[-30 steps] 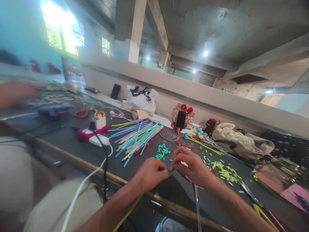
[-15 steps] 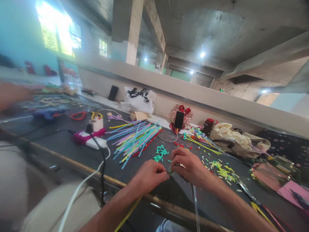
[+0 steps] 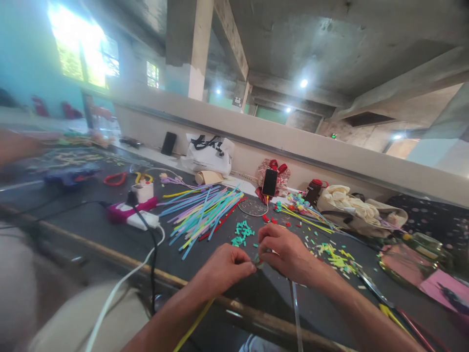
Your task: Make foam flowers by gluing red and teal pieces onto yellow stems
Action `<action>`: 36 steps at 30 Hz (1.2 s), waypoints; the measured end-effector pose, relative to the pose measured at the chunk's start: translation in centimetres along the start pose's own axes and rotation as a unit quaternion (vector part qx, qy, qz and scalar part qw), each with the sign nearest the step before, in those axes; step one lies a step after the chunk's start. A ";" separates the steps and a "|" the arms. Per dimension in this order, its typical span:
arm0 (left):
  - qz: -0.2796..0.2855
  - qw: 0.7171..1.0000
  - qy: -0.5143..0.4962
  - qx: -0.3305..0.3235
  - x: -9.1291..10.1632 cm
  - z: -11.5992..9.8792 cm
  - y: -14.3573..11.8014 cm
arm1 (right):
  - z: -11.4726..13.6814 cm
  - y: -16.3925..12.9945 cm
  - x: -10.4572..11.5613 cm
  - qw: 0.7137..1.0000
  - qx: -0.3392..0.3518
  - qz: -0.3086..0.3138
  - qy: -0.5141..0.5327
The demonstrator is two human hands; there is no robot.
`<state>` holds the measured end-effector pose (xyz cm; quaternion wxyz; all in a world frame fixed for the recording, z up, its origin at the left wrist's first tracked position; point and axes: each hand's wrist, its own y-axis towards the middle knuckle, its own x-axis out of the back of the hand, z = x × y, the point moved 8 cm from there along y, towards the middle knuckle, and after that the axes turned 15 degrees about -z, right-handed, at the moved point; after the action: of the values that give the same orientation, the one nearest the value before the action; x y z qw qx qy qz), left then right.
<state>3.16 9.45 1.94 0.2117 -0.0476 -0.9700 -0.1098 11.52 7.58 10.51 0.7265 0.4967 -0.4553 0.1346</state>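
Observation:
My left hand and my right hand meet over the near part of the dark table, both with fingers pinched. Between their fingertips is a small greenish piece, mostly covered and too small to name. Below my right hand hangs a long translucent strip; whether the fingers grip it is hidden. Under my left forearm runs a thin yellow strip. Just beyond my hands lies a pile of short teal pieces. Yellow-green cut pieces are scattered right of my right hand.
Long thin pastel sticks lie in a heap left of centre. A purple-and-white power strip trails cables over the table edge. Scissors lie at right, near a glass jar. A phone stands behind. Another person's hand blurs at left.
The view has shifted slightly, so the background sits a little further left. Both hands keep almost the same pinched pose around the small greenish piece.

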 end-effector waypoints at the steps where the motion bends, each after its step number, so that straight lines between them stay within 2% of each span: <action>1: 0.004 1.000 -0.011 0.004 -0.1 0.0 0.0 | 0.0 0.0 0.0 1.000 0.002 0.000 -0.003; 8: 0.013 0.994 -0.095 0.047 -0.4 0.2 0.0 | 0.2 0.1 0.1 1.000 0.019 -0.004 -0.020; 13: 0.005 0.990 -0.121 0.068 -0.2 -0.1 -0.1 | 0.5 0.3 0.3 0.999 0.027 0.001 -0.035; 20: -0.023 0.985 -0.157 0.065 0.2 -1.0 0.1 | 0.5 0.4 0.3 0.999 0.028 0.002 -0.044; 28: -0.051 0.974 -0.195 0.107 0.4 0.2 0.4 | 0.3 0.5 0.7 0.999 0.007 -0.031 -0.042; 32: -0.087 0.959 -0.236 0.128 1.0 0.4 0.4 | -0.9 0.1 1.9 0.994 -0.046 -0.099 0.007; 36: -0.139 0.935 -0.300 0.131 2.0 -0.3 -0.3 | -3.1 -1.1 2.4 0.961 -0.166 -0.185 0.124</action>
<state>1.41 9.20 3.00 -0.1016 0.0854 -0.9911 0.0096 15.21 9.01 11.48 0.8614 0.4248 -0.2778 -0.0194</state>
